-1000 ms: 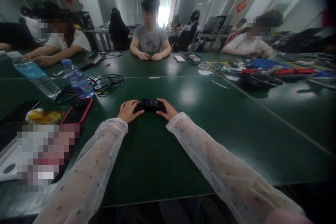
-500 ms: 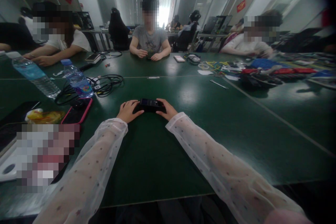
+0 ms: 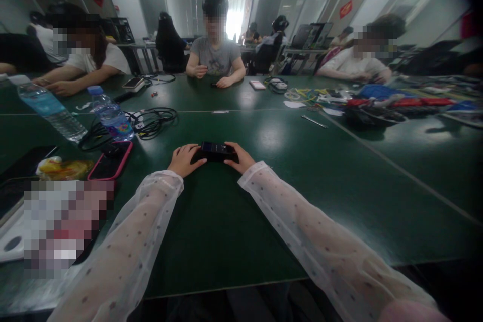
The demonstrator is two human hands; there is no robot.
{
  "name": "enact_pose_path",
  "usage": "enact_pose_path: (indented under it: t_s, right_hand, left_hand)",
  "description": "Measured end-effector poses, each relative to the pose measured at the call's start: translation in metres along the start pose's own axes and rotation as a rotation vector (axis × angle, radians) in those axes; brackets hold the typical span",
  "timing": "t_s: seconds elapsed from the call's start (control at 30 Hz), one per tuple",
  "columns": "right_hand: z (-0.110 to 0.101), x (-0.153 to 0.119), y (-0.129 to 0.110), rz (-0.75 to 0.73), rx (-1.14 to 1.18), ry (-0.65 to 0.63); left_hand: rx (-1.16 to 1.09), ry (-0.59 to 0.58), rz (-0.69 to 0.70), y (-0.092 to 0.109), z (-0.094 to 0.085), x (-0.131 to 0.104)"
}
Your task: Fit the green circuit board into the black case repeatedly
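Observation:
A small black device with a dark screen rests on the green table in front of me. My left hand grips its left end, fingers over the far side and thumb along the near edge. At the opposite end, my right hand holds it the same way, fingers and thumb closed round the corner. Faint markings show on the device's upper face, too small to read. Its ends are partly hidden by my fingers. Sheer white dotted sleeves cover both my forearms.
To the left stand two water bottles, with coiled black cables and a pink-cased phone close by. A wrench-like metal tool lies at right, before a heap of cables and bags. Co-workers sit across the table.
My hands and the black device have not visibly moved. Across the table, the person in grey has lifted one hand slightly away from the other.

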State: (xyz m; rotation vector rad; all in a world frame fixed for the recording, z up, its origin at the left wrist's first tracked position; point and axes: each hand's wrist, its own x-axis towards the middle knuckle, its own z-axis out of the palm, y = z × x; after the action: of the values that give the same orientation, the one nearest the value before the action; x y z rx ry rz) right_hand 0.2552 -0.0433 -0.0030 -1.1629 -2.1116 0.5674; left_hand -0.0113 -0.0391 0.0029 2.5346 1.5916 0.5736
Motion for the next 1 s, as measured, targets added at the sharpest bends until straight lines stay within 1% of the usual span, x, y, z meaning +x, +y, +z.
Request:
enact_pose_path:
  t_s: [0.13, 0.37, 0.53, 0.63, 0.77, 0.9, 1.0]
  right_hand:
    - [-0.001, -0.001, -0.003, 0.023, 0.017, 0.005]
    - [-0.002, -0.002, 0.0, 0.064, 0.067, 0.022]
    - [-0.001, -0.002, 0.0, 0.061, 0.086, 0.043]
    - [0.0, -0.002, 0.004, 0.071, 0.149, 0.067]
    - [0.001, -0.001, 0.008, 0.055, 0.298, 0.086]
    - [-0.003, 0.001, 0.005, 0.034, 0.411, 0.166]
    - [-0.01, 0.004, 0.004, 0.029, 0.449, 0.24]
  left_hand:
    - [-0.006, -0.004, 0.002, 0.0, -0.001, 0.0]
    - [-0.009, -0.01, 0.001, -0.001, -0.001, 0.0]
    - [-0.001, -0.014, 0.008, 0.0, -0.001, 0.0]
    - [0.001, -0.011, 0.007, 0.001, -0.002, 0.0]
    - [-0.001, -0.008, 0.007, 0.001, -0.001, -0.001]
    - [-0.005, -0.009, 0.014, -0.001, -0.001, -0.001]
    - [-0.005, -0.02, 0.017, -0.001, -0.001, 0.0]
